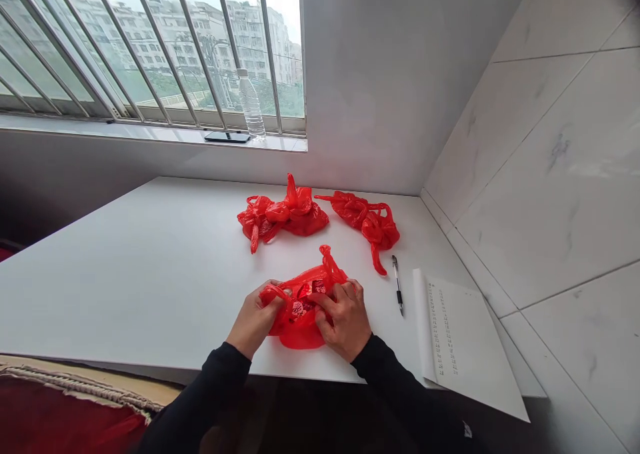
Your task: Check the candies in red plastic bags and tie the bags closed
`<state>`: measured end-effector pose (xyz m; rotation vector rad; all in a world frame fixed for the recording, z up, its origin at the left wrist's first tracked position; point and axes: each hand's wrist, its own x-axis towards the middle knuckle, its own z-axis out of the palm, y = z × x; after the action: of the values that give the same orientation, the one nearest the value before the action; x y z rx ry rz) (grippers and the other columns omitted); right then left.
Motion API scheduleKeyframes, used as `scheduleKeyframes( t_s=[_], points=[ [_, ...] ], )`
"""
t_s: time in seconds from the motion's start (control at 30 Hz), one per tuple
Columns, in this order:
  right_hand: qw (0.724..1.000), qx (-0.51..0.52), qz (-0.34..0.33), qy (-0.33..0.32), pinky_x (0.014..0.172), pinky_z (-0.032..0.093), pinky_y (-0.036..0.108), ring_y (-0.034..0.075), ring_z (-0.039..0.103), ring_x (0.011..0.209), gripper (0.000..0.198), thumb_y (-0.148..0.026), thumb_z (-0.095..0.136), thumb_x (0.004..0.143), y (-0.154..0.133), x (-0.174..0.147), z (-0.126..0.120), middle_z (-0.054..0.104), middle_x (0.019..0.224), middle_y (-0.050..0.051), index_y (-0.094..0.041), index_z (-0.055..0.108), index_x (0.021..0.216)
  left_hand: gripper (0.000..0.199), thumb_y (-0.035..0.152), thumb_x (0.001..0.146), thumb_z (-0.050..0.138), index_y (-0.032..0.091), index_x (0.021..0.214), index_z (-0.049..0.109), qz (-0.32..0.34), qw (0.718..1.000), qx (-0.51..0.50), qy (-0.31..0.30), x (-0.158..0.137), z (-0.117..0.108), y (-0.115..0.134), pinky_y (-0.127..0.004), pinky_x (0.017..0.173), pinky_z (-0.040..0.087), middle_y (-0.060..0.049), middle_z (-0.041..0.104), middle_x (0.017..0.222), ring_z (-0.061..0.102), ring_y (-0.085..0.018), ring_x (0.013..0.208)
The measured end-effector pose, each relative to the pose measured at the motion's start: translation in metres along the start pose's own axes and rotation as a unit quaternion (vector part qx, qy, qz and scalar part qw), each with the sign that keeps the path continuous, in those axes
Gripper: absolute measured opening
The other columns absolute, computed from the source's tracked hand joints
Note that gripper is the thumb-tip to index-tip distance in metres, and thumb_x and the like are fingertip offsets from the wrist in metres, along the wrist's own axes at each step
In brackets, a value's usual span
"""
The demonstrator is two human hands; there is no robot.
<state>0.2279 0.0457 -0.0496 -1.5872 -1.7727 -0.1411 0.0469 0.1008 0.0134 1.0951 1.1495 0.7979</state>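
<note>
Over the feed I see the left hand (256, 317) pinching the nearest red bag (303, 339) by the tabletop's (150, 274) front edge, the right hand (345, 317) opposite, fingers half-curled, grip unclear, presumably spreading its mouth to expose the printed contents (300, 309)

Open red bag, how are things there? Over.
Left hand pinching red bag at its edge; right hand at its opening. Bag open, printed contents partly showing. Right hand partly covers opening; other red bags lie apart, beyond.

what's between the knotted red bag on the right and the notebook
In the head view, a black-gripped pen lies between that knotted red plastic bag and the notebook.
</note>
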Motion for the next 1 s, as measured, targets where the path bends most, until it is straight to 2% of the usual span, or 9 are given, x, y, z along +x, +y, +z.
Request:
scheduleKeyframes(
  t_s=[0.23, 0.33, 0.47, 0.57, 0.63, 0.77, 0.87, 0.93, 1.0],
  points=[
    [0.994, 0.063, -0.075, -0.039, 0.107, 0.028, 0.050, 0.022, 0.050, 0.087, 0.035, -0.021, 0.058, 0.080, -0.004, -0.002, -0.006, 0.055, 0.086, 0.003, -0.032, 0.073, 0.110, 0.026, 0.035, 0.067, 0.073, 0.020, 0.074, 0.052, 0.000, 1.000, -0.005, -0.013, -0.001, 0.002, 0.001, -0.023, 0.056, 0.040, 0.005, 0.055, 0.063, 0.048, -0.012, 0.058],
    [0.990, 0.088, -0.102, -0.037, 0.106, 0.030, 0.047, 0.020, 0.051, 0.086, 0.027, -0.021, 0.056, 0.075, -0.004, -0.003, -0.007, 0.054, 0.083, 0.001, -0.029, 0.074, 0.092, 0.024, 0.035, 0.068, 0.070, 0.020, 0.073, 0.052, 0.003, 1.000, 0.000, -0.012, -0.001, 0.003, 0.001, -0.022, 0.055, 0.039, 0.005, 0.053, 0.062, 0.046, -0.011, 0.057],
    [0.992, 0.094, -0.087, -0.007, 0.093, 0.036, 0.043, 0.019, 0.046, 0.077, 0.014, -0.022, 0.051, 0.073, -0.005, -0.004, -0.006, 0.047, 0.071, 0.002, -0.020, 0.065, 0.069, 0.020, 0.033, 0.069, 0.068, 0.020, 0.073, 0.053, 0.003, 1.000, 0.013, -0.016, 0.001, 0.001, -0.002, -0.022, 0.055, 0.040, 0.004, 0.055, 0.063, 0.047, -0.012, 0.058],
    [0.992, 0.091, -0.083, -0.003, 0.088, 0.036, 0.041, 0.017, 0.042, 0.071, 0.021, -0.024, 0.050, 0.075, -0.005, -0.005, -0.005, 0.041, 0.064, 0.000, -0.019, 0.052, 0.055, 0.015, 0.031, 0.071, 0.064, 0.019, 0.072, 0.055, -0.001, 0.999, 0.031, -0.023, 0.002, 0.001, -0.005, -0.024, 0.056, 0.042, 0.002, 0.058, 0.064, 0.052, -0.014, 0.061],
    [0.992, 0.092, -0.088, -0.013, 0.089, 0.035, 0.040, 0.017, 0.042, 0.069, 0.024, -0.025, 0.050, 0.076, -0.006, -0.005, -0.004, 0.041, 0.061, 0.000, -0.019, 0.050, 0.054, 0.012, 0.028, 0.071, 0.062, 0.019, 0.070, 0.055, -0.002, 0.999, 0.043, -0.023, 0.003, 0.002, -0.007, -0.024, 0.056, 0.042, 0.002, 0.059, 0.063, 0.052, -0.014, 0.060],
    [0.990, 0.095, -0.101, -0.042, 0.091, 0.034, 0.040, 0.017, 0.047, 0.070, 0.019, -0.025, 0.053, 0.079, -0.005, -0.004, -0.003, 0.050, 0.061, 0.000, -0.020, 0.061, 0.062, 0.007, 0.024, 0.069, 0.059, 0.019, 0.067, 0.055, 0.001, 0.998, 0.057, -0.011, 0.004, 0.001, -0.010, -0.023, 0.054, 0.040, 0.003, 0.057, 0.059, 0.049, -0.013, 0.057],
    [0.988, 0.099, -0.103, -0.061, 0.094, 0.034, 0.041, 0.019, 0.054, 0.077, 0.021, -0.023, 0.053, 0.083, -0.005, -0.003, -0.004, 0.061, 0.068, 0.001, -0.022, 0.073, 0.090, 0.007, 0.025, 0.070, 0.060, 0.020, 0.069, 0.055, 0.007, 0.999, 0.052, 0.005, 0.005, -0.001, -0.009, -0.023, 0.055, 0.041, 0.004, 0.057, 0.061, 0.051, -0.013, 0.058],
    [0.987, 0.102, -0.100, -0.069, 0.096, 0.034, 0.041, 0.021, 0.058, 0.082, 0.033, -0.022, 0.052, 0.085, -0.006, -0.002, -0.004, 0.067, 0.076, 0.002, -0.022, 0.071, 0.112, 0.009, 0.027, 0.070, 0.062, 0.020, 0.070, 0.055, 0.011, 0.999, 0.045, 0.013, 0.004, -0.001, -0.006, -0.024, 0.056, 0.042, 0.004, 0.058, 0.061, 0.052, -0.013, 0.058],
    [0.987, 0.104, -0.098, -0.074, 0.097, 0.034, 0.041, 0.022, 0.060, 0.086, 0.041, -0.022, 0.052, 0.086, -0.006, -0.002, -0.005, 0.070, 0.082, 0.003, -0.022, 0.066, 0.124, 0.013, 0.030, 0.070, 0.064, 0.020, 0.070, 0.056, 0.016, 0.999, 0.037, 0.021, 0.003, -0.001, -0.003, -0.024, 0.056, 0.042, 0.004, 0.058, 0.062, 0.052, -0.014, 0.057]
  ],
)
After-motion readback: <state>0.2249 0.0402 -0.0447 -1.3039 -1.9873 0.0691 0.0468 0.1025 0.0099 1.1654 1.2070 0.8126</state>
